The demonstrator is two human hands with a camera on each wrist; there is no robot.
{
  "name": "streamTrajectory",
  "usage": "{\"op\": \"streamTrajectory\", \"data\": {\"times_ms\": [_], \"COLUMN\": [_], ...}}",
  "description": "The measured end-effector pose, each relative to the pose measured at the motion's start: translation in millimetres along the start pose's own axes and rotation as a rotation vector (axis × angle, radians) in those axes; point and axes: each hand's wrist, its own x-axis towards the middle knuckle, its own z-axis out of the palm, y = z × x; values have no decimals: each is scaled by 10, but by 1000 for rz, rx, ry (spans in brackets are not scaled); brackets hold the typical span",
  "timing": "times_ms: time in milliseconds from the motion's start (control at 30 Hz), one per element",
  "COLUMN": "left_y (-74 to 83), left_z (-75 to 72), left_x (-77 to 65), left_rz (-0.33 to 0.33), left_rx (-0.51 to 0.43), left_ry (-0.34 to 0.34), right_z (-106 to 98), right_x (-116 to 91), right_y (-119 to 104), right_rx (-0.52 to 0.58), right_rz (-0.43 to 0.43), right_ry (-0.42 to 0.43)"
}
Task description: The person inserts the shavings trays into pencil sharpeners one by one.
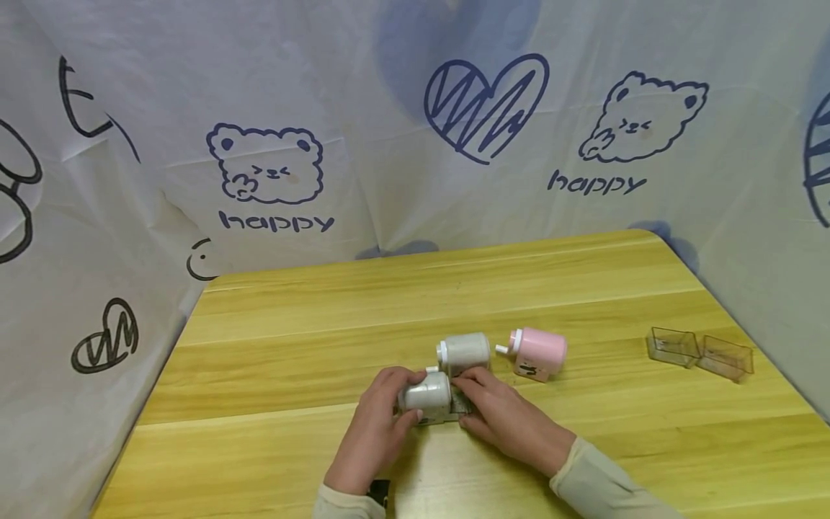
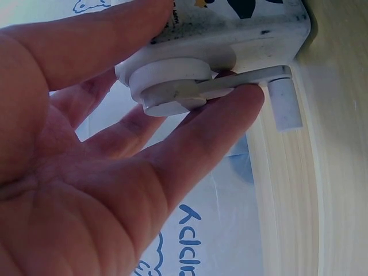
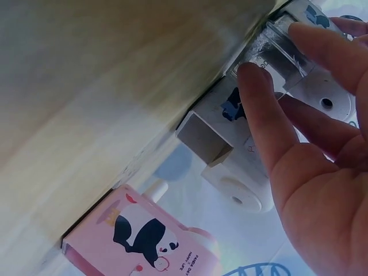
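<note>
A white crank pencil sharpener (image 1: pixel 429 393) lies at the front middle of the table, gripped by my left hand (image 1: pixel 378 418) between thumb and fingers. Its crank handle (image 2: pixel 284 103) sticks out past my fingers in the left wrist view. My right hand (image 1: pixel 512 422) pinches a clear shavings drawer (image 3: pixel 270 54) at that sharpener's open end; how far it sits inside, I cannot tell. Just behind stands a second white sharpener (image 1: pixel 468 349), whose drawer slot (image 3: pixel 204 138) is vacant. A pink sharpener (image 1: pixel 543 351) with a panda print rests farther right.
Two see-through drawers, one greyish (image 1: pixel 673 348) and one pinkish (image 1: pixel 728 359), lie side by side toward the table's right edge. A white cloth (image 1: pixel 382 180) with drawn bears and hearts hangs around the wooden table (image 1: pixel 292 324).
</note>
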Motion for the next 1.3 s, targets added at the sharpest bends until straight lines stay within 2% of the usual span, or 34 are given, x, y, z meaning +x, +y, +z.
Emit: {"op": "streamTrajectory", "data": {"times_ms": [533,1133,1300], "left_y": [-10,-20,-21], "left_z": [5,7,5], "left_x": [6,24,18], "left_rz": [2,1,-1], "left_rx": [-4,-6,-11], "left_ry": [4,-10,-11], "right_z": [6,47,48], "right_x": [-4,32,40], "right_y": [3,6,6], "right_rx": [21,58,83], "right_rz": [22,-42,-26], "right_ry": [24,56,43]}}
